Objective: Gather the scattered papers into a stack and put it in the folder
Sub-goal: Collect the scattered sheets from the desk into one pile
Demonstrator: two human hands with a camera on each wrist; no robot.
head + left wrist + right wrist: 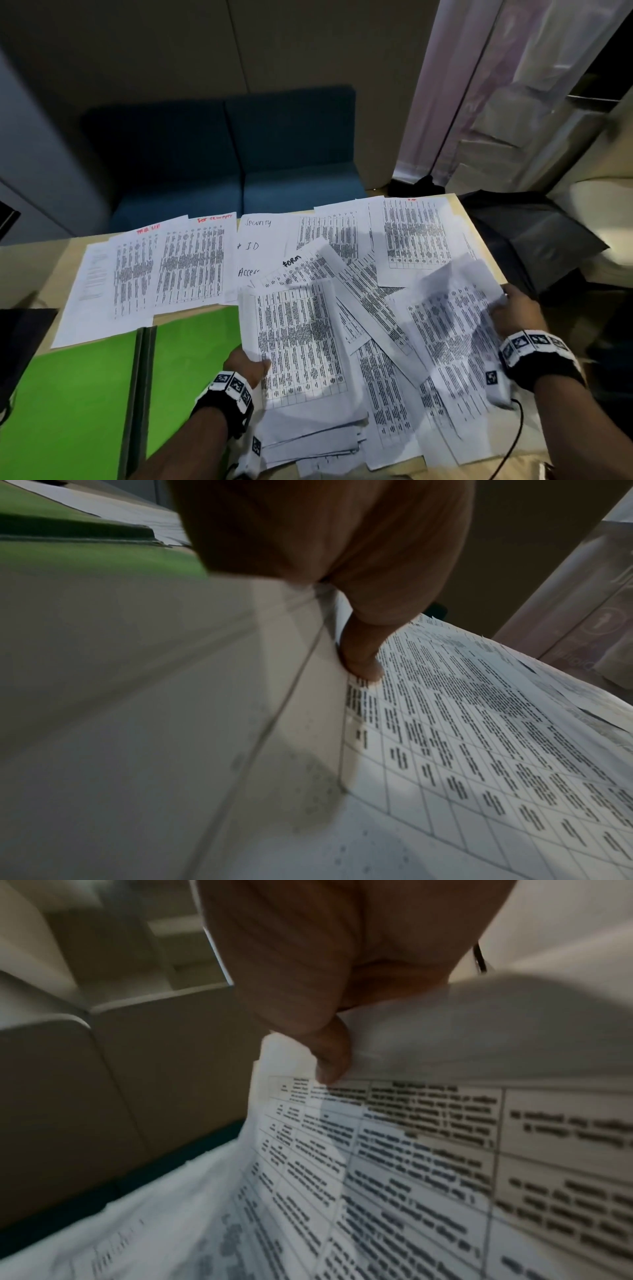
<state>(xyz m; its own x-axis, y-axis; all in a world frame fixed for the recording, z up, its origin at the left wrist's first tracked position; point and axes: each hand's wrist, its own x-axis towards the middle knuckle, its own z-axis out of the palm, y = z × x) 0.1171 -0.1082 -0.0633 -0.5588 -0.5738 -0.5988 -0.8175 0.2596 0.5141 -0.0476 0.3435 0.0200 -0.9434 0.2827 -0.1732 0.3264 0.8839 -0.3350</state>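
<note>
The desk [51,274] carries printed papers [191,267] fanned across it, beside an open green folder [68,394]. The left hand [245,365] pinches a sheet's left edge; the right hand [517,315] grips a curled sheet at the right.

left wrist: black band [224,397], white square-code tags | right wrist: same band [539,356], thin black cable [515,435]
</note>
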